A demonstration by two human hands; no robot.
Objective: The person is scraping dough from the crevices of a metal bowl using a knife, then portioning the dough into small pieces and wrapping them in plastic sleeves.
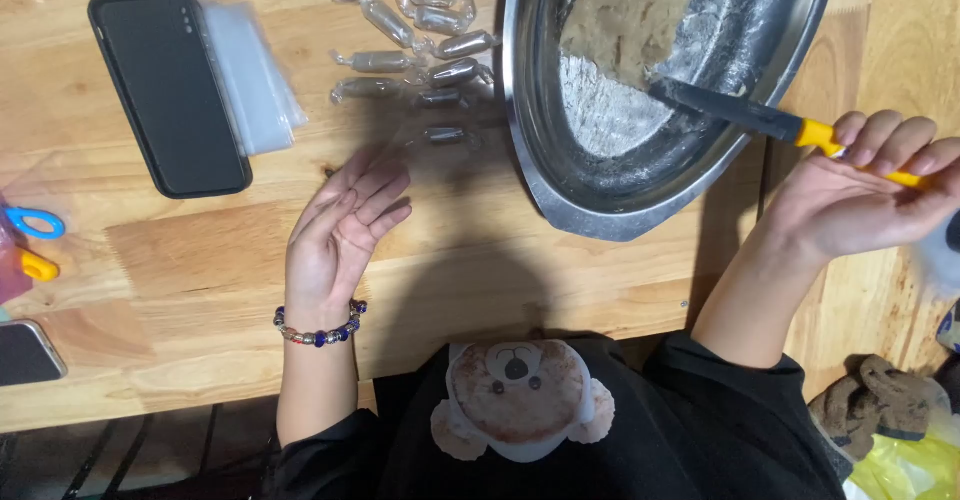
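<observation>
My right hand (pixel 865 195) grips the yellow handle of a knife (pixel 745 112) whose dark blade reaches into a large metal tray (pixel 590 205). The tray holds a slab of beige dough (pixel 625 15) on a floured bottom. My left hand (pixel 340 230), with a beaded bracelet on the wrist, rests palm up on the wooden table (pixel 200 280), fingers apart and holding nothing. Just beyond its fingertips lie several wrapped candies (pixel 420 55) in clear twisted wrappers, beside the tray's left rim.
A black phone (pixel 168 90) lies at the far left beside a stack of clear plastic wrappers (pixel 250 75). Blue and yellow scissors handles (pixel 35 240) and a second phone (pixel 25 352) sit at the left edge. A stuffed toy (pixel 885 400) lies lower right.
</observation>
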